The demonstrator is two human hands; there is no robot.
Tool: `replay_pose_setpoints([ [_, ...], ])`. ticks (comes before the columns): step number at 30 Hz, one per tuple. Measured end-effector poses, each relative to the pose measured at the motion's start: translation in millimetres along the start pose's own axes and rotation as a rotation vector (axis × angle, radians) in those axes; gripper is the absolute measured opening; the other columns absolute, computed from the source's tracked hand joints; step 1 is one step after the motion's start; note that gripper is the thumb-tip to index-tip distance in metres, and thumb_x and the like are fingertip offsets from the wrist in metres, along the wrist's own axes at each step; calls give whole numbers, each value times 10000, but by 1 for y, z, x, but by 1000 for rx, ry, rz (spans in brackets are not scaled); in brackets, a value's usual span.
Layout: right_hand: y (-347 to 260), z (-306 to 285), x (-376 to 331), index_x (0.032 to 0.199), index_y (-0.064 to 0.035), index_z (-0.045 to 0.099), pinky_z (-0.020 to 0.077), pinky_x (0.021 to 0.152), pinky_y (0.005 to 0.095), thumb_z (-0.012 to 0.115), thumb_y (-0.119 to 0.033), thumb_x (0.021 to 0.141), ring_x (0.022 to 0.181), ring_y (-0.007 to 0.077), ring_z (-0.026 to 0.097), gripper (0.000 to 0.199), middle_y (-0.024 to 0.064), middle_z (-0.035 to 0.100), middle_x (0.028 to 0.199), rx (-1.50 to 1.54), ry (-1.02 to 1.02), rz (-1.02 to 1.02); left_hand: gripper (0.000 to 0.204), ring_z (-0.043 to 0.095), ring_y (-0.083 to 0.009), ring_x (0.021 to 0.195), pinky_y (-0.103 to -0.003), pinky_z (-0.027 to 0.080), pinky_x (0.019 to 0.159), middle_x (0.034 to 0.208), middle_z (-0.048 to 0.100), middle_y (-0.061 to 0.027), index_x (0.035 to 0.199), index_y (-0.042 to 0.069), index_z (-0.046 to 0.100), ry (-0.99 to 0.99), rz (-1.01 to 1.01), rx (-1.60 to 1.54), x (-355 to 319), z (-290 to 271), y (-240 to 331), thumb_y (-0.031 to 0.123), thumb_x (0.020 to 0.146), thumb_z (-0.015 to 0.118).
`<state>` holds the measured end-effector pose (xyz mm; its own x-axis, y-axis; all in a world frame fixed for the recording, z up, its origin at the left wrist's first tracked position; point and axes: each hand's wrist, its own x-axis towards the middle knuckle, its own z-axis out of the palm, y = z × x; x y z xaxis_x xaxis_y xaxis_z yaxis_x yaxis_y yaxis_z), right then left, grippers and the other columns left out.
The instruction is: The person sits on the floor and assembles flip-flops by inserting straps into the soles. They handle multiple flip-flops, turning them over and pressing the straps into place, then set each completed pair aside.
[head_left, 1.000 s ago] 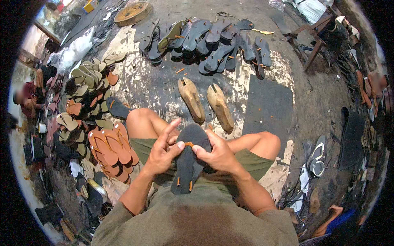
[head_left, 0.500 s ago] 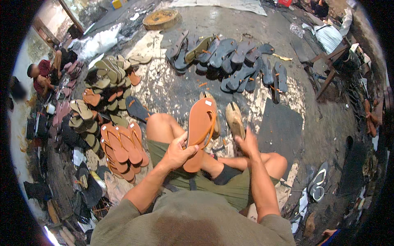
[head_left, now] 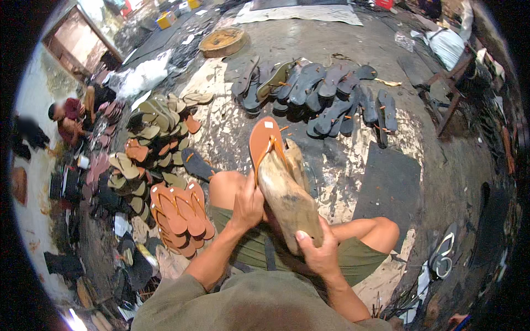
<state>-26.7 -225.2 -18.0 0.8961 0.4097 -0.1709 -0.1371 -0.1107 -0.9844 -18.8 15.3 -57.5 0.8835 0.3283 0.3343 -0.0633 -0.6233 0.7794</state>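
In front of my lap, my left hand [head_left: 248, 205] grips the edge of an orange-brown flip-flop [head_left: 260, 137] with a small white sticker near its toe. My right hand [head_left: 318, 249] is closed around the heel end of a worn wooden shoe last [head_left: 282, 192]. The front of that last lies over the sole, its tip at the orange strap; how far it is under the strap I cannot tell. Partly hidden behind it stands a second wooden last [head_left: 298, 170]. By my left knee lies a group of matching orange-brown flip-flops [head_left: 178, 212].
Olive sandals [head_left: 148, 118] are heaped to the left, and dark flip-flops [head_left: 309, 83] lie in rows ahead. A flat black sheet [head_left: 386, 182] rests right of my knee. At the back are a round wooden block [head_left: 222, 42] and, far left, a seated person [head_left: 70, 118].
My right hand has picked up one wooden last and brought it over the flip-flop, its tip now at the strap. My left hand still grips the flip-flop. The view has shifted slightly.
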Motion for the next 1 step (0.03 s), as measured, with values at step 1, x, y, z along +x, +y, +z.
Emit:
replay_pose_setpoints([
  [1,15,7,8,1481,21,483,475,1071,423,724,-348,921,1161,393,650,712,226,647,1336,-76,47,-72,519,699,-414,1054,-446,541,864,1252,662,-288,1524,21,443,-12,12,-4,4,3,1,234,1051,432],
])
